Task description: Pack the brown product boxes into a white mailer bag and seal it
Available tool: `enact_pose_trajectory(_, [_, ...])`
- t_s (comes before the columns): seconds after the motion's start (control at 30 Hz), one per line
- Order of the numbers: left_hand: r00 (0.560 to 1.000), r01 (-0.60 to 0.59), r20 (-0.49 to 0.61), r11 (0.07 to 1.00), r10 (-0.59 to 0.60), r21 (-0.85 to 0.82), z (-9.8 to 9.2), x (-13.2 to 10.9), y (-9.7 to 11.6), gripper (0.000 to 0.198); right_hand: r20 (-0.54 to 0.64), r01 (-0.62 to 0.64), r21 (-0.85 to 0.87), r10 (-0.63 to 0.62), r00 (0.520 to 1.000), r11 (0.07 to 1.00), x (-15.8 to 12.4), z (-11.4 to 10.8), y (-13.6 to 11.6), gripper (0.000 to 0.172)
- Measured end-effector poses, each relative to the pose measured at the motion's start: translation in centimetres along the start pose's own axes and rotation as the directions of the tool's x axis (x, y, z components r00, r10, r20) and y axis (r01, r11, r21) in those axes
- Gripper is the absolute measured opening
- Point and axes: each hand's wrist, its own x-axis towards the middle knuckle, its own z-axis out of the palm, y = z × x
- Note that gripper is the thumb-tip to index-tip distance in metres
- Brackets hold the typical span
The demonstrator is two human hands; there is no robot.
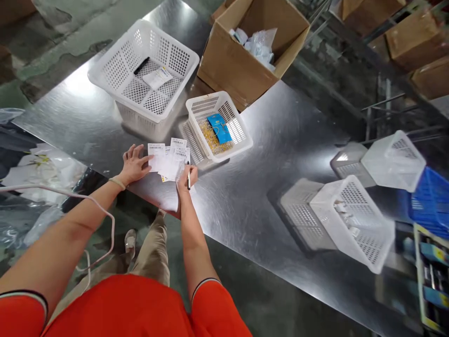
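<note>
Several white paper slips with printed barcodes [167, 161] lie overlapped near the front edge of the metal table. My left hand [135, 164] rests with its fingers spread at their left side, fingertips touching the leftmost slip. At their right side, my right hand [187, 177] is closed around a pen [188, 178] with a white barrel and dark ends. The pen stands nearly upright; whether its tip meets the paper I cannot make out. Just beyond the slips stands a small white basket [242, 140], holding a blue card packet [220, 128] and many small gold-coloured pieces [210, 139].
A larger white basket [105, 77] with papers and a black item stands at the back left. Behind the small basket is an open cardboard box [235, 70] with plastic bags. More white baskets [326, 206] and a blue crate [431, 201] sit at right. A pale cable [101, 206] hangs by my left arm.
</note>
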Motion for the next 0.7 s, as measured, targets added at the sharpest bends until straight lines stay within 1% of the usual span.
enact_pose_trajectory(0.07, [0.999,-0.002,-0.04,1.0,0.002,-0.002,-0.5,-0.2,-0.8,0.051,0.004,-0.012,0.018,0.012,1.0,1.0,0.0,0.0,0.0,0.022])
enact_pose_trajectory(0.1, [0.998,-0.032,-0.056,0.999,0.032,-0.004,-0.6,-0.2,-0.6,0.049,0.006,-0.014,0.03,0.014,1.0,0.999,0.0,0.0,-0.1,0.023])
enact_pose_trajectory(0.17, [0.986,-0.163,-0.038,0.986,0.163,-0.016,-0.2,0.0,1.0,0.045,0.006,-0.014,0.052,0.014,1.0,0.999,-0.1,0.1,-0.1,0.025])
enact_pose_trajectory(0.23, [0.951,-0.305,0.038,0.951,0.307,-0.042,0.8,0.5,3.5,0.044,0.006,-0.003,0.077,0.003,1.0,0.997,-0.2,0.1,-0.2,0.028])
enact_pose_trajectory(0.27, [0.933,-0.349,0.077,0.936,0.352,-0.055,1.4,0.7,4.7,0.046,0.007,0.006,0.09,-0.006,1.0,0.996,-0.2,0.0,-0.2,0.03])
enact_pose_trajectory(0.3, [0.922,-0.369,0.105,0.927,0.374,-0.063,1.9,1.0,5.7,0.049,0.012,0.016,0.106,-0.017,1.0,0.994,-0.2,-0.1,-0.1,0.032])
enact_pose_trajectory(0.33, [0.92,-0.368,0.12,0.928,0.373,-0.065,2.5,1.2,6.4,0.052,0.019,0.026,0.124,-0.028,0.999,0.992,-0.1,-0.3,-0.1,0.034])
enact_pose_trajectory(0.4, [0.926,-0.352,0.124,0.934,0.357,-0.06,3.3,1.5,7.1,0.058,0.029,0.042,0.161,-0.047,0.998,0.986,0.4,-1.1,0.1,0.039])
enact_pose_trajectory(0.47, [0.93,-0.346,0.114,0.937,0.349,-0.052,3.7,1.6,7.0,0.061,0.032,0.057,0.188,-0.064,0.997,0.98,1.0,-2.3,0.3,0.043])
enact_pose_trajectory(0.57, [0.93,-0.35,0.107,0.936,0.352,-0.04,3.9,1.5,6.5,0.062,0.032,0.078,0.203,-0.086,0.996,0.976,1.6,-4.0,0.8,0.047])
enact_pose_trajectory(0.63, [0.93,-0.352,0.101,0.935,0.354,-0.036,3.8,1.5,6.4,0.062,0.048,0.095,0.197,-0.107,0.993,0.976,1.4,-4.5,1.1,0.047])
enact_pose_trajectory(0.7, [0.928,-0.36,0.088,0.932,0.362,-0.038,3.8,1.4,6.5,0.061,0.077,0.129,0.173,-0.144,0.987,0.976,0.8,-4.2,1.4,0.048])
